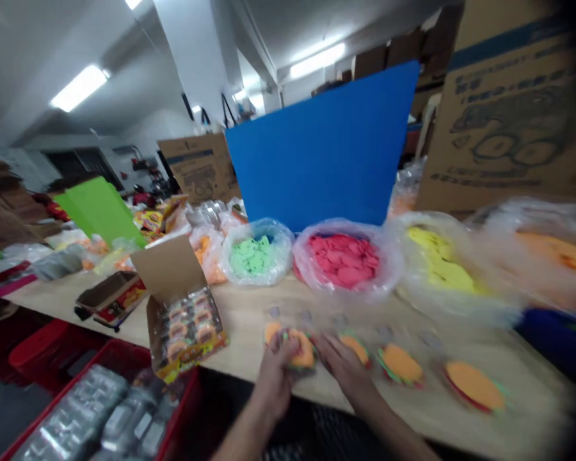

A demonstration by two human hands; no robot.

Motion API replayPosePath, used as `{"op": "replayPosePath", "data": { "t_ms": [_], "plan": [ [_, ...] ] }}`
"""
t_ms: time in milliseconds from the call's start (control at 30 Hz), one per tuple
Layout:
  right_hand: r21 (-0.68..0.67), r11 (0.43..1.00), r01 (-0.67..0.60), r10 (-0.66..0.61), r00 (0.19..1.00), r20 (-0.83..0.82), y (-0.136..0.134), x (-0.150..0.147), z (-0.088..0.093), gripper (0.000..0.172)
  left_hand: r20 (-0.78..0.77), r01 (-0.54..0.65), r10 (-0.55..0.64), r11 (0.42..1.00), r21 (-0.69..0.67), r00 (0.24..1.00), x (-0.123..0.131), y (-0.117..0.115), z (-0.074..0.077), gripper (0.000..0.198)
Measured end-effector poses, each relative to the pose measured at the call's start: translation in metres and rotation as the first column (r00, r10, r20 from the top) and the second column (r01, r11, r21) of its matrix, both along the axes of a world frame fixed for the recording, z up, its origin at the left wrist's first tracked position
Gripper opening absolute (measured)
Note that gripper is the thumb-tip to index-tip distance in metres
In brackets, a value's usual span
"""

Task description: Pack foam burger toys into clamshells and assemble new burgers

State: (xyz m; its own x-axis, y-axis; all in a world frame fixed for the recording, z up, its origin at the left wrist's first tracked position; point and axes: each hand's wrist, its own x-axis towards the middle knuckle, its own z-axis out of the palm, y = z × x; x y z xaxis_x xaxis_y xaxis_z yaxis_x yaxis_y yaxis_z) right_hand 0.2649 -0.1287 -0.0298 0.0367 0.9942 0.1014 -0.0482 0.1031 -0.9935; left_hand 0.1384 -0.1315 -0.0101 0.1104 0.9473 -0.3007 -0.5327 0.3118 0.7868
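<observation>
My left hand [276, 371] grips a small stack of coloured discs [302, 349], orange on top with a green edge, and the motion blurs it. My right hand [345, 368] lies flat on the wooden table [249, 314], its fingers apart and nearest a similar small stack [354, 349]. To the right, two more layered stacks [400, 365] [475, 387] show orange, green and red edges. Clear plastic bags of green discs [254, 257], pink discs [343, 261], yellow discs [439, 262] and orange discs [552, 250] stand behind them.
An open carton of wrapped packets [182, 326] stands at the table's near left. Below the edge, a red crate [100, 410] holds silver packets. A blue board [321, 147], a green board [100, 211] and large cardboard boxes [509, 109] stand behind.
</observation>
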Motion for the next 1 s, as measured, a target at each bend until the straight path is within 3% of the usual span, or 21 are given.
{"op": "replayPosePath", "data": {
  "t_ms": [167, 300, 367, 500, 667, 767, 867, 1000],
  "plan": [
    [-0.277, 0.957, -0.084, 0.029, 0.980, -0.197, 0.011, 0.007, 0.005, 0.033, -0.024, 0.248, -0.264, 0.932, -0.264, 0.964, -0.004, 0.023, 0.002, 0.033],
    [-0.346, 0.925, -0.159, 0.069, 0.964, -0.259, 0.015, 0.015, 0.010, 0.031, 0.053, 0.358, -0.365, 0.858, -0.369, 0.930, -0.004, 0.033, -0.003, 0.033],
    [-0.328, 0.930, -0.165, 0.081, 0.963, -0.256, 0.015, 0.018, 0.010, 0.031, 0.083, 0.336, -0.329, 0.870, -0.361, 0.941, -0.002, 0.034, -0.005, 0.031],
    [-0.229, 0.968, -0.100, 0.048, 0.974, -0.221, 0.013, 0.019, 0.000, 0.035, 0.212, 0.206, -0.150, 0.939, -0.275, 0.966, 0.004, 0.038, -0.008, 0.022],
    [-0.062, 0.998, -0.016, 0.015, 1.000, -0.012, 0.010, 0.007, -0.013, 0.034, 0.323, 0.115, -0.009, 0.943, -0.311, 0.946, 0.012, 0.045, -0.009, 0.014],
    [0.030, 0.999, 0.014, -0.016, 0.999, 0.051, 0.009, -0.001, -0.018, 0.032, 0.277, 0.097, -0.009, 0.947, -0.305, 0.961, 0.017, 0.041, -0.011, 0.016],
    [0.037, 0.999, 0.010, -0.012, 0.998, 0.057, 0.005, -0.002, -0.021, 0.034, 0.180, 0.053, -0.017, 0.978, -0.200, 0.984, 0.015, 0.031, -0.013, 0.020],
    [-0.065, 0.984, -0.165, 0.169, 0.983, 0.069, 0.000, 0.007, -0.024, 0.037, -0.093, 0.005, -0.009, 0.999, -0.036, 0.996, -0.007, 0.009, -0.020, 0.052]
  ]
}}
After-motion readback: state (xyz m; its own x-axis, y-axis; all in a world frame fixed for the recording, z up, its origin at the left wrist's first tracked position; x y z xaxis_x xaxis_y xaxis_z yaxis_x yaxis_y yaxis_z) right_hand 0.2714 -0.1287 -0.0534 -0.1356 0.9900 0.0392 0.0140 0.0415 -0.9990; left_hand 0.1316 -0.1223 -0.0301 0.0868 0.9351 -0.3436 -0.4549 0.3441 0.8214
